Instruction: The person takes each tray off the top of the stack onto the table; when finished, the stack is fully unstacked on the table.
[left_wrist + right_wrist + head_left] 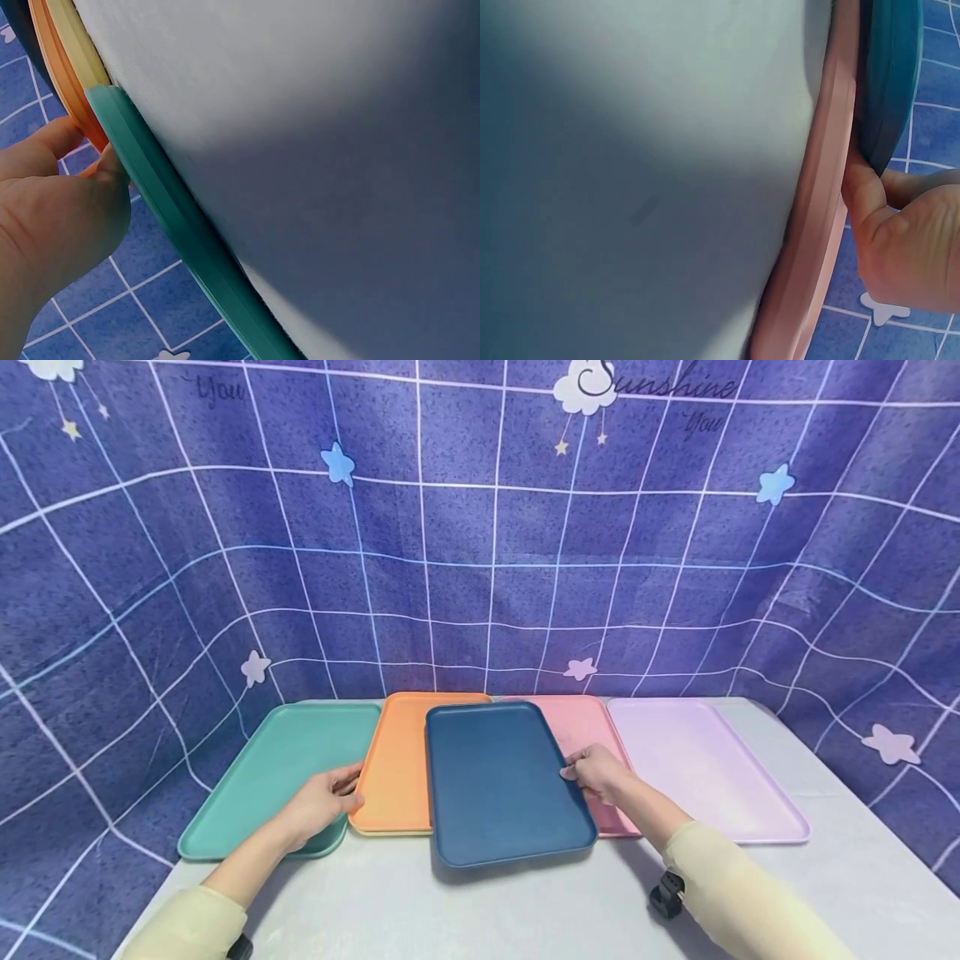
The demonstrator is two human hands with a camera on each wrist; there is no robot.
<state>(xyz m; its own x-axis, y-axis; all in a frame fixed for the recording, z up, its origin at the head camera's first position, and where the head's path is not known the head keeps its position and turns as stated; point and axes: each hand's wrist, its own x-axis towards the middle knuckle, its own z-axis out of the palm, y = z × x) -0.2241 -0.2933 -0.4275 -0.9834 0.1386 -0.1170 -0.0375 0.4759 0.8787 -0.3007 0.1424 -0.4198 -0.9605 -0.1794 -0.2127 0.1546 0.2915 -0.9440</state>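
Observation:
A dark blue tray (510, 785) is raised over parts of an orange tray (397, 768) and a pink tray (600, 727), slightly turned. My right hand (600, 774) pinches its right edge; in the right wrist view, thumb and fingers meet at the blue tray's rim (892, 82), just above the pink rim (817, 202). With the thumb over the rim and fingers beside it, my left hand (318, 806) holds the orange tray's left edge, next to the green tray (292, 760). A yellow tray (75, 37) lies beneath the orange one in the left wrist view.
A lilac tray (697, 768) lies at the right end of the row. The light grey tabletop (525, 910) extends in front of the trays. Behind and at both sides hangs a blue gridded curtain (457, 527) with stars and clouds.

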